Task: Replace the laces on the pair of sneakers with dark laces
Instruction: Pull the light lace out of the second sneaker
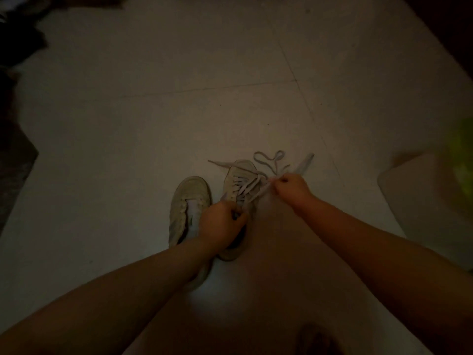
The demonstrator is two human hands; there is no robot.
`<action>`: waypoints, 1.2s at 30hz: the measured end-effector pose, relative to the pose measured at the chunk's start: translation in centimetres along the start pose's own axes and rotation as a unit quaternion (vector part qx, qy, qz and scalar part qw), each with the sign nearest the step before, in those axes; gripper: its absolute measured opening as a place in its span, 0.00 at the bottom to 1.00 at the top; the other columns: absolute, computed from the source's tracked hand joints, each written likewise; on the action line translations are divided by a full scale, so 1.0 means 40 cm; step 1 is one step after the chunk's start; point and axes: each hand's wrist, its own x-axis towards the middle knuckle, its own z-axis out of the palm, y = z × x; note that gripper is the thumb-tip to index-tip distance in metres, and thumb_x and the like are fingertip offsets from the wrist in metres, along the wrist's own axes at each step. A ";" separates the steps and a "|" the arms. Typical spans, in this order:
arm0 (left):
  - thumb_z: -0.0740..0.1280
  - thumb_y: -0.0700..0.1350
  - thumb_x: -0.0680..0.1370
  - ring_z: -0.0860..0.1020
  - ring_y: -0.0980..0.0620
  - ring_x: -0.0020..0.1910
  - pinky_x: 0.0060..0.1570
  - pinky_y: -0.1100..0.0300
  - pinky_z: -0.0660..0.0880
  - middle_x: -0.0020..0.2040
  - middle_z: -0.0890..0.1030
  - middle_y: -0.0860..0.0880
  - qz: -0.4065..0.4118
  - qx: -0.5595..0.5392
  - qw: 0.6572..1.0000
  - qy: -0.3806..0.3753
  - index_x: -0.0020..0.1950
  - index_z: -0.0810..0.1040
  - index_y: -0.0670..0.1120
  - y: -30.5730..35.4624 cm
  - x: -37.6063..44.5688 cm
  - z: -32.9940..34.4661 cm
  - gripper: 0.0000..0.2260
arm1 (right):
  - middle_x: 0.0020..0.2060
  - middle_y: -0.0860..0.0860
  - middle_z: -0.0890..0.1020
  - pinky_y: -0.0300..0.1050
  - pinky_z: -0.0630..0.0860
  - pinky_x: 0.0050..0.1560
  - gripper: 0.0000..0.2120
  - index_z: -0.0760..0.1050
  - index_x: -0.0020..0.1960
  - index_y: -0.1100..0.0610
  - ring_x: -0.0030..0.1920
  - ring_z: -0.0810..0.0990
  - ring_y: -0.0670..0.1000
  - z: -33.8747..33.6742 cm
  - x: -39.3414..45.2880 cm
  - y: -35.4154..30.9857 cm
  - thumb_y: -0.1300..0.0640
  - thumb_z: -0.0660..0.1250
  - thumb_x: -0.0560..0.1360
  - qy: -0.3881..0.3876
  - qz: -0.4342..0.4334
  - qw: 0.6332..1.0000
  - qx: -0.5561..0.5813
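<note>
Two pale sneakers stand side by side on the tiled floor in dim light. The left sneaker [188,201] has no lace in its eyelets that I can make out. The right sneaker [239,179] is still crossed by a light lace [247,187]. My left hand [220,222] grips the right sneaker at its collar. My right hand [289,187] pinches a strand of that light lace and holds it out to the right of the shoe. Another loose light lace [268,158] lies coiled on the floor just beyond. No dark laces are visible.
A pale flat object [409,185] lies on the floor at the right, with a blurred green thing [463,155] at the frame edge. Dark shapes [18,155] border the left side. Pale floor tiles [179,85] stretch ahead.
</note>
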 end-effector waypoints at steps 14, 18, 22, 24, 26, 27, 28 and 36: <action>0.72 0.50 0.72 0.71 0.51 0.31 0.32 0.55 0.68 0.32 0.70 0.52 0.024 -0.079 0.992 0.100 0.36 0.64 0.53 -0.020 0.010 -0.009 0.15 | 0.46 0.54 0.79 0.46 0.73 0.46 0.12 0.75 0.46 0.56 0.48 0.78 0.53 -0.023 -0.042 0.004 0.46 0.68 0.73 -0.109 -0.107 0.932 -0.329; 0.72 0.48 0.72 0.70 0.51 0.35 0.34 0.57 0.67 0.40 0.71 0.49 0.007 -0.057 0.992 0.111 0.42 0.66 0.50 -0.029 0.019 -0.014 0.13 | 0.43 0.55 0.83 0.42 0.74 0.45 0.07 0.80 0.45 0.59 0.43 0.79 0.50 0.025 -0.052 -0.012 0.54 0.71 0.73 -0.140 -0.147 0.968 -0.146; 0.70 0.47 0.74 0.74 0.50 0.43 0.40 0.61 0.66 0.48 0.77 0.45 -0.004 -0.018 0.996 0.086 0.54 0.75 0.44 -0.050 0.029 -0.015 0.12 | 0.44 0.60 0.83 0.46 0.75 0.47 0.09 0.82 0.45 0.65 0.45 0.80 0.55 0.036 -0.047 -0.022 0.58 0.71 0.72 -0.110 -0.143 0.979 -0.098; 0.69 0.46 0.74 0.76 0.48 0.44 0.41 0.59 0.70 0.48 0.79 0.44 0.000 -0.023 0.996 0.084 0.53 0.77 0.43 -0.051 0.028 -0.020 0.11 | 0.45 0.60 0.83 0.45 0.74 0.47 0.07 0.82 0.46 0.65 0.46 0.80 0.56 0.038 -0.045 -0.022 0.61 0.70 0.72 -0.100 -0.149 0.980 -0.087; 0.68 0.45 0.75 0.78 0.46 0.44 0.43 0.55 0.74 0.47 0.80 0.43 0.002 -0.020 0.996 0.086 0.52 0.78 0.42 -0.049 0.028 -0.027 0.09 | 0.43 0.60 0.82 0.42 0.72 0.44 0.06 0.81 0.45 0.65 0.44 0.79 0.55 0.045 -0.045 -0.020 0.63 0.68 0.73 -0.091 -0.158 0.979 -0.095; 0.67 0.45 0.75 0.78 0.45 0.44 0.43 0.55 0.74 0.47 0.80 0.43 0.002 -0.013 0.996 0.087 0.51 0.78 0.43 -0.049 0.029 -0.029 0.08 | 0.40 0.59 0.81 0.40 0.70 0.42 0.05 0.80 0.44 0.63 0.42 0.77 0.54 0.047 -0.048 -0.021 0.63 0.67 0.73 -0.085 -0.158 0.979 -0.099; 0.67 0.45 0.75 0.78 0.45 0.44 0.43 0.54 0.74 0.46 0.80 0.43 0.000 -0.007 0.996 0.086 0.50 0.78 0.43 -0.049 0.030 -0.030 0.07 | 0.38 0.58 0.79 0.39 0.68 0.41 0.04 0.79 0.42 0.62 0.40 0.75 0.52 0.048 -0.051 -0.024 0.62 0.66 0.74 -0.081 -0.155 0.979 -0.104; 0.63 0.43 0.77 0.77 0.43 0.43 0.41 0.54 0.72 0.46 0.78 0.41 0.017 0.010 0.998 0.067 0.48 0.78 0.41 -0.041 0.028 -0.024 0.07 | 0.48 0.57 0.75 0.46 0.66 0.40 0.10 0.74 0.51 0.61 0.47 0.76 0.57 0.025 -0.048 -0.029 0.56 0.59 0.77 -0.001 -0.256 0.906 -0.338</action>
